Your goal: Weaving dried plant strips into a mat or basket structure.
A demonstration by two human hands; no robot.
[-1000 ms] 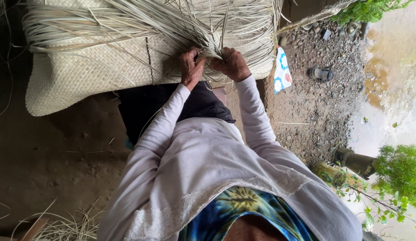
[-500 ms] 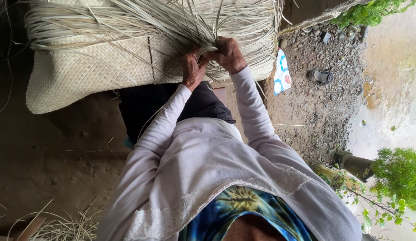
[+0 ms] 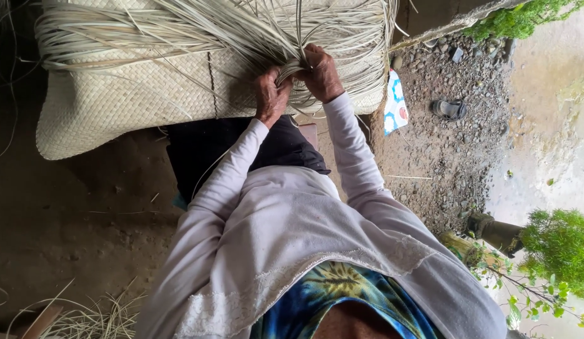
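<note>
two hands working loose strips on a woven mat

the left hand (image 3: 271,95) is gripping a bundle of pale loose strips (image 3: 291,68), fingers curled around it, while the right hand (image 3: 319,72) is closing on the same bundle just beside it, over the woven mat (image 3: 122,100) lying on the dirt floor (image 3: 72,213).

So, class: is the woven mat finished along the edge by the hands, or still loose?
Still loose. The woven mat ends in unwoven strips, fanning out where the left hand and right hand bunch them.
</note>
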